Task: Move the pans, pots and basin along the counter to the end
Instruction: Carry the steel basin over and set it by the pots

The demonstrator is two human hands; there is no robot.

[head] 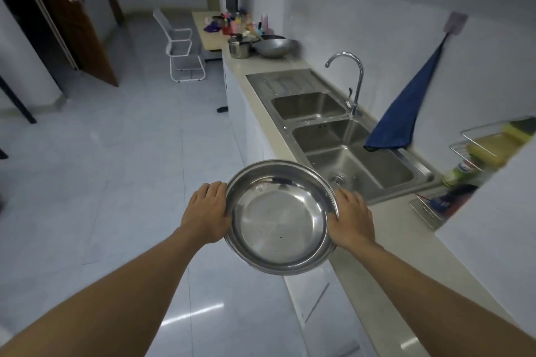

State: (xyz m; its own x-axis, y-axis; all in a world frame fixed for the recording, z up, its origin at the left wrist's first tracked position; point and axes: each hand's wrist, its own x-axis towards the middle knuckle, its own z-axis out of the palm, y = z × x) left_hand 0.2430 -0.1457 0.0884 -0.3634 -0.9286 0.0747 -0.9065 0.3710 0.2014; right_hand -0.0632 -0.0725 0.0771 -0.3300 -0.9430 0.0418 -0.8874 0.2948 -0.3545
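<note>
I hold the basin (280, 217) over the counter (406, 255) edge, left hand (207, 213) and right hand (351, 217) gripping its rim; pot (239, 48) and pan (275, 46) sit at the far end (perhaps a second pan behind); only the basin is left.

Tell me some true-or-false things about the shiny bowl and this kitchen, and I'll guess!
1. Both the left hand and the right hand hold the steel basin by its rim. True.
2. The steel basin is full of water. False: it holds nothing but a few tiny dark specks.
3. A wok and a lidded pot sit side by side at the far end of the counter. True.
4. The blue cloth lies on the floor. False: it hangs from a hook on the wall, above the sink.
5. The steel basin rests inside the sink. False: the hands hold it up in the air, nearer than the sink.
</note>
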